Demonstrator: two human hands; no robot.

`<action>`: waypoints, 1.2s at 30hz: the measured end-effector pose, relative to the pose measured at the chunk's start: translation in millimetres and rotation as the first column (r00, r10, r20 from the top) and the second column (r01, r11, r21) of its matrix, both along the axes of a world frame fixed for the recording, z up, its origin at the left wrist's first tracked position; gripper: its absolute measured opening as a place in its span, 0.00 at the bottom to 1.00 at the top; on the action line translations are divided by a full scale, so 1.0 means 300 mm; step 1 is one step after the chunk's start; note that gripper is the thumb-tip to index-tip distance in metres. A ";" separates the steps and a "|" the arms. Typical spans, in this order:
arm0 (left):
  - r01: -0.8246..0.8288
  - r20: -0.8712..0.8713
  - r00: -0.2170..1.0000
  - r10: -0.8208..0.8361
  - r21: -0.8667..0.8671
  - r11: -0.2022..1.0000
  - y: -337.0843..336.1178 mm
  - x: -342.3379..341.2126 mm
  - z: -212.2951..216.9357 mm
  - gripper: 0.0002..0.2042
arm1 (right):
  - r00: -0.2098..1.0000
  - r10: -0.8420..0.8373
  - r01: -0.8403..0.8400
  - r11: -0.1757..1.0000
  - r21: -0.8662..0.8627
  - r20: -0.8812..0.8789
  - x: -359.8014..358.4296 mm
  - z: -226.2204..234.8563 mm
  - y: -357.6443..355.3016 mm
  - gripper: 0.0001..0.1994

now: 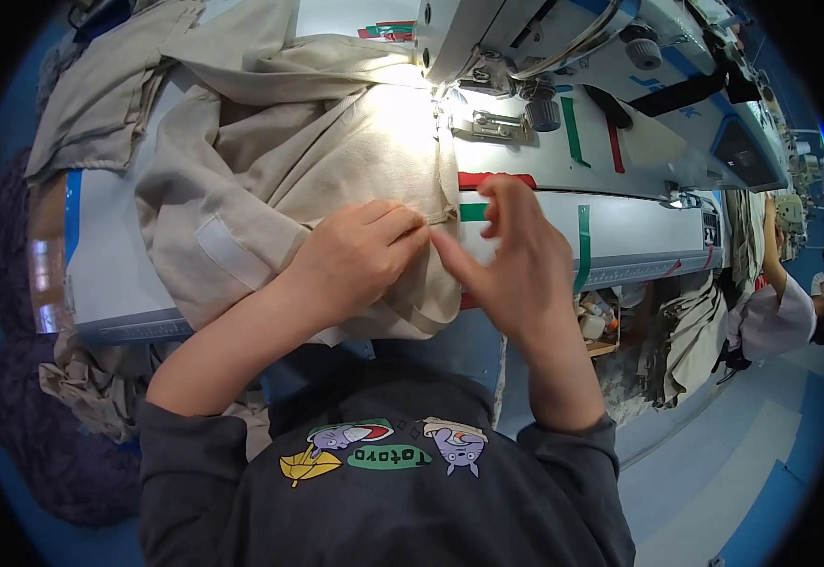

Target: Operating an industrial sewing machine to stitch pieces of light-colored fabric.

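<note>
A beige cloth garment lies bunched on the white sewing table, its far right edge under the lit needle area of a sewing machine. My left hand rests on the garment near its right edge, fingers pinched together on the cloth. Just right of that edge is my right hand, with thumb and fingers apart. The right thumb tip comes close to the left fingertips; whether it touches the cloth I cannot tell. A pale rectangular patch shows on the garment's left part.
More beige cloth is piled at the far left. Red and green tape strips mark the table. Below its right side sits a small wooden box of odds and ends. Hanging cloth and another person's arm are farther right.
</note>
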State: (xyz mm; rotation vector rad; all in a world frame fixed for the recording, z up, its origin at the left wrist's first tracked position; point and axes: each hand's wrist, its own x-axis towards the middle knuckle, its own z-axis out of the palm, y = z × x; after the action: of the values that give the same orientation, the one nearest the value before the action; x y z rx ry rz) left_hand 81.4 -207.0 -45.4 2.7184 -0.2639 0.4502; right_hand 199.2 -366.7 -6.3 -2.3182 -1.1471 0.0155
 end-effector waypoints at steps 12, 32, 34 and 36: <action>-0.069 0.102 0.991 0.083 -0.139 0.988 0.037 0.031 -0.022 0.13 | 0.995 0.021 0.001 0.977 -0.214 0.100 0.019 -0.099 0.046 0.08; -0.096 0.130 0.985 0.110 -0.111 0.989 0.061 0.081 -0.036 0.12 | 1.000 -0.025 0.027 0.990 -0.139 0.017 0.135 -0.092 0.148 0.16; -0.075 0.144 0.985 0.092 -0.119 0.990 0.064 0.084 -0.043 0.14 | 0.996 -0.003 0.017 0.987 -0.160 0.089 0.132 -0.107 0.148 0.15; -0.094 0.127 0.986 0.106 -0.096 0.991 0.058 0.085 -0.032 0.16 | 0.995 -0.005 0.020 0.987 -0.160 0.098 0.119 -0.108 0.132 0.12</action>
State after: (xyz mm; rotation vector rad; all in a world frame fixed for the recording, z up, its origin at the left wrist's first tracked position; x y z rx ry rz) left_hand 106.9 -189.6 -55.1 2.6266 -0.1383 0.6553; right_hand 235.0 -327.1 -38.7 -2.4926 -1.2191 -0.0092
